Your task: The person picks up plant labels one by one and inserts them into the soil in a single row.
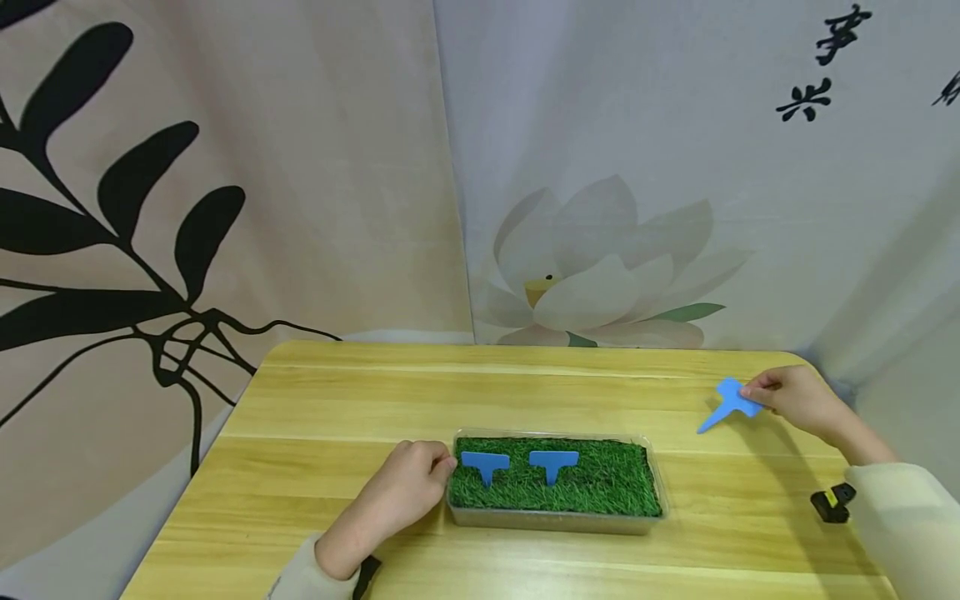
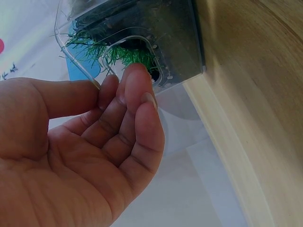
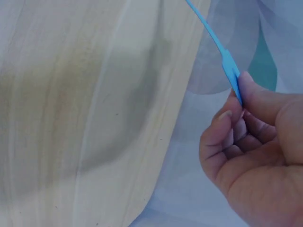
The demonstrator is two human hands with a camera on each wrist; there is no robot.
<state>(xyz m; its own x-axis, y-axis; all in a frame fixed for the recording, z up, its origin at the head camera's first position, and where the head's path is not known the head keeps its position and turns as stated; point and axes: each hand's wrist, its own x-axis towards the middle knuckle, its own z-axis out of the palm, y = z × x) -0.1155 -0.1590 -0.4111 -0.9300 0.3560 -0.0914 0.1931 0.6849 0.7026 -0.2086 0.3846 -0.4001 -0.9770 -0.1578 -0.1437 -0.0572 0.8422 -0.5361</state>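
My left hand (image 1: 405, 487) pinches the left rim of a clear plastic box (image 1: 555, 522), thumb and forefinger at its edge in the left wrist view. Green artificial grass (image 1: 611, 487) fills the box. Two blue T-shaped plant labels stand upright in the grass, one on the left (image 1: 485, 461) and another near the middle (image 1: 553, 460). Over the right part of the table, my right hand (image 1: 798, 404) holds a third blue plant label (image 1: 726, 406) by its wide head between thumb and forefinger. Its pointed stem slants down to the left.
The box stands on a light wooden table (image 1: 337, 400) near the front. A small black and yellow device (image 1: 832, 502) shows by the right sleeve. Printed curtains (image 1: 337, 167) hang behind the table and along its sides.
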